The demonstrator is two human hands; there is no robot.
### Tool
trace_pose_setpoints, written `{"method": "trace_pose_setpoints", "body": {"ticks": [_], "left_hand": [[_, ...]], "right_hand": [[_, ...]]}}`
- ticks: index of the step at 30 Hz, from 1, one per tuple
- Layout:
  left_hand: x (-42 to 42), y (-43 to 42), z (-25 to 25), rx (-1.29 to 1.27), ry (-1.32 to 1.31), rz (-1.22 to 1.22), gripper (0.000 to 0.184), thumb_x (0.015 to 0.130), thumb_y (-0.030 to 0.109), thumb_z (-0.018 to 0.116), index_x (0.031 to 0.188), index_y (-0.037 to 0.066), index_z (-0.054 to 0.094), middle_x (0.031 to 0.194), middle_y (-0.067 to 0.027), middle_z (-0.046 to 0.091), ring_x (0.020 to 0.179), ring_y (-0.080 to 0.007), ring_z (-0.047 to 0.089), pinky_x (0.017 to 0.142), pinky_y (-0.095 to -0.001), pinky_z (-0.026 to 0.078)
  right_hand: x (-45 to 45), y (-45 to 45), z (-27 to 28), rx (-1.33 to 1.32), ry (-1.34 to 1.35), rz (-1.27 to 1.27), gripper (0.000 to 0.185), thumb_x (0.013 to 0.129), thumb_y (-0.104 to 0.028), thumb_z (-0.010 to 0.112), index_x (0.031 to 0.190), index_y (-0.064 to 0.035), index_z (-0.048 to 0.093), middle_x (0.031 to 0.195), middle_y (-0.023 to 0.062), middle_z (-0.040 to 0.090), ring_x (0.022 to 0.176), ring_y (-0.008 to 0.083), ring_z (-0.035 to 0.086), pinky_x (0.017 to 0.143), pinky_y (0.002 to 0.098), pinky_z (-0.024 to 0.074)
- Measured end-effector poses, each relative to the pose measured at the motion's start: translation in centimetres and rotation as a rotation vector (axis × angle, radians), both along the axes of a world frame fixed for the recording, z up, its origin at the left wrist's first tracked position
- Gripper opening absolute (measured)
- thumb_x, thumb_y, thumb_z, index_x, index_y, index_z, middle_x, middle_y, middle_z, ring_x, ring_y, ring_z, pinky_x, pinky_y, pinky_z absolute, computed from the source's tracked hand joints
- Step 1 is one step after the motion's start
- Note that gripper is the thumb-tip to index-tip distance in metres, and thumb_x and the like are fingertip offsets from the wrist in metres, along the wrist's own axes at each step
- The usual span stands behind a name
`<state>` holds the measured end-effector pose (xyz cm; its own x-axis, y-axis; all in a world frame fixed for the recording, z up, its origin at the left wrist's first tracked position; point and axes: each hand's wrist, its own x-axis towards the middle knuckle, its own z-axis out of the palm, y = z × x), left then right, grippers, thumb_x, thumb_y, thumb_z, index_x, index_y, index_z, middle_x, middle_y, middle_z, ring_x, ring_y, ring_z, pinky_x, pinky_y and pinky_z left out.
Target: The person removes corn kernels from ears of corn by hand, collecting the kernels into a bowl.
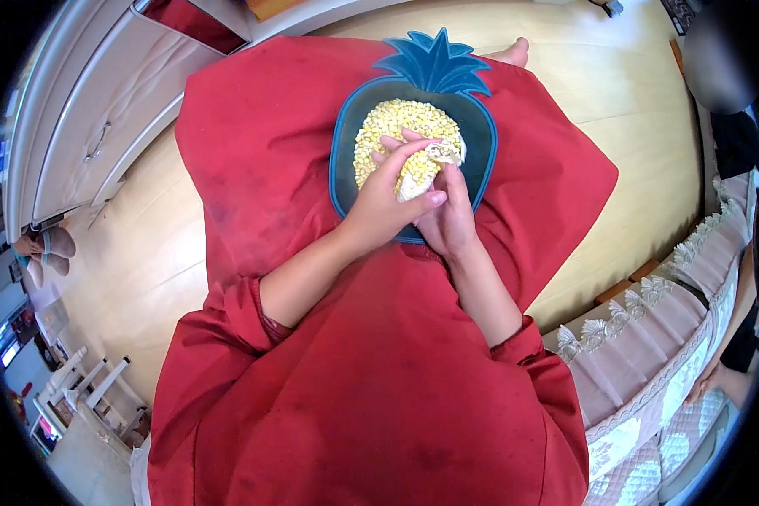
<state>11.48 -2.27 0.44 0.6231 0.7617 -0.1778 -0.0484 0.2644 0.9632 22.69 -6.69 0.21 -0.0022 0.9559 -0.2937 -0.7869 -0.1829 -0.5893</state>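
A pineapple-shaped blue-green bowl (335,164) rests on the red cloth over my lap. Loose yellow corn kernels (396,116) are heaped inside it. Just above the heap I hold a corn cob (419,171), part yellow with kernels and part pale and bare. My left hand (381,202) grips it from the left, with the thumb along its lower end and the fingers over its far side. From the right and below, my right hand (451,218) closes around the same cob, its thumb near the top end. The undersides of the fingers are hidden.
Red cloth (261,126) spreads around the bowl. A bare foot (514,54) shows beyond it. On the left stands a white cabinet (101,110) with a handle, and shoes (49,246) lie near it. A lace-trimmed sofa (649,337) is at the right, with another person's hand (729,381).
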Motion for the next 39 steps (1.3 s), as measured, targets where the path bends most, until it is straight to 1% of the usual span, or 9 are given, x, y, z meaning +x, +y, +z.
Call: {"method": "trace_pose_setpoints", "body": {"ticks": [3,8,17,20,23,26,35,38,39], "left_hand": [[-0.4,-0.1,0.4,-0.176,-0.018,-0.019,0.060,0.090,0.014,0.065,0.143,0.006,0.040,0.125,-0.0093,0.054,0.109,-0.0135,0.053,0.089,-0.0267,0.044],[-0.3,0.3,0.7,-0.370,-0.140,0.002,0.055,0.098,0.024,0.056,0.147,0.006,0.036,0.123,-0.0059,0.056,0.092,-0.0088,0.056,0.075,-0.0219,0.046],[-0.6,0.1,-0.8,-0.105,0.096,-0.110,0.056,0.102,0.026,0.053,0.149,0.005,0.032,0.126,-0.0073,0.053,0.105,-0.0109,0.052,0.090,-0.0255,0.044],[-0.5,0.0,-0.9,-0.112,0.075,-0.104,0.055,0.101,0.028,0.051,0.148,0.007,0.032,0.092,-0.0075,0.059,0.077,-0.0107,0.057,0.067,-0.0256,0.046],[-0.6,0.0,-0.1,-0.197,0.077,-0.137,0.056,0.104,0.026,0.048,0.151,0.004,0.027,0.143,-0.0113,0.042,0.124,-0.0160,0.044,0.103,-0.0289,0.037],[-0.6,-0.1,-0.4,-0.128,0.047,-0.137,0.056,0.104,0.026,0.046,0.151,0.003,0.026,0.148,-0.0126,0.036,0.132,-0.0182,0.038,0.109,-0.0300,0.032],[-0.6,0.0,0.4,-0.256,0.026,-0.116,0.059,0.099,0.020,0.042,0.153,0.004,0.023,0.154,-0.0138,0.028,0.138,-0.0223,0.033,0.111,-0.0316,0.029],[-0.7,0.1,0.0,-0.383,-0.077,-0.105,0.063,0.093,0.014,0.040,0.153,0.005,0.023,0.154,-0.0130,0.028,0.136,-0.0216,0.036,0.109,-0.0312,0.032],[-0.6,0.1,-0.2,-0.398,-0.101,-0.101,0.065,0.091,0.013,0.039,0.153,0.005,0.024,0.154,-0.0126,0.029,0.134,-0.0210,0.038,0.108,-0.0308,0.034]], "right_hand": [[-0.2,-0.3,-0.5,0.015,0.029,0.034,0.067,0.102,-0.053,0.029,0.148,-0.0056,0.028,0.147,0.0165,0.042,0.134,0.0300,0.043,0.108,0.0421,0.0391],[0.6,-0.2,0.1,-0.030,0.002,0.071,0.068,0.101,-0.059,0.026,0.148,-0.0110,0.030,0.144,0.0158,0.045,0.129,0.0287,0.049,0.097,0.0407,0.0484],[0.3,-0.5,-1.1,-0.142,0.034,0.044,0.058,0.104,-0.050,0.028,0.145,-0.0100,0.037,0.136,0.0132,0.053,0.114,0.0230,0.058,0.083,0.0345,0.0546],[0.4,-0.6,-1.4,-0.160,-0.005,0.039,0.059,0.103,-0.052,0.029,0.143,-0.0097,0.041,0.133,0.0120,0.057,0.102,0.0177,0.062,0.067,0.0270,0.0552],[0.4,-0.6,-1.4,-0.177,-0.050,0.031,0.060,0.103,-0.053,0.029,0.142,-0.0089,0.043,0.130,0.0111,0.059,0.088,0.0130,0.064,0.052,0.0216,0.0502],[0.3,-0.5,-1.6,-0.178,-0.038,0.013,0.061,0.103,-0.053,0.029,0.142,-0.0077,0.044,0.129,0.0105,0.061,0.083,0.0114,0.064,0.050,0.0211,0.0492],[0.3,-0.3,-1.0,-0.160,-0.111,-0.002,0.061,0.104,-0.051,0.025,0.140,-0.0063,0.045,0.126,0.0088,0.061,0.082,0.0097,0.062,0.049,0.0190,0.0479],[0.8,-0.4,-1.0,-0.153,-0.124,0.068,0.063,0.105,-0.050,0.017,0.142,-0.0038,0.039,0.131,0.0148,0.056,0.109,0.0217,0.061,0.087,0.0311,0.0528],[0.7,-0.4,-1.0,-0.153,-0.115,0.054,0.063,0.105,-0.050,0.016,0.143,-0.0040,0.039,0.132,0.0147,0.056,0.109,0.0213,0.061,0.084,0.0301,0.0534]]}}
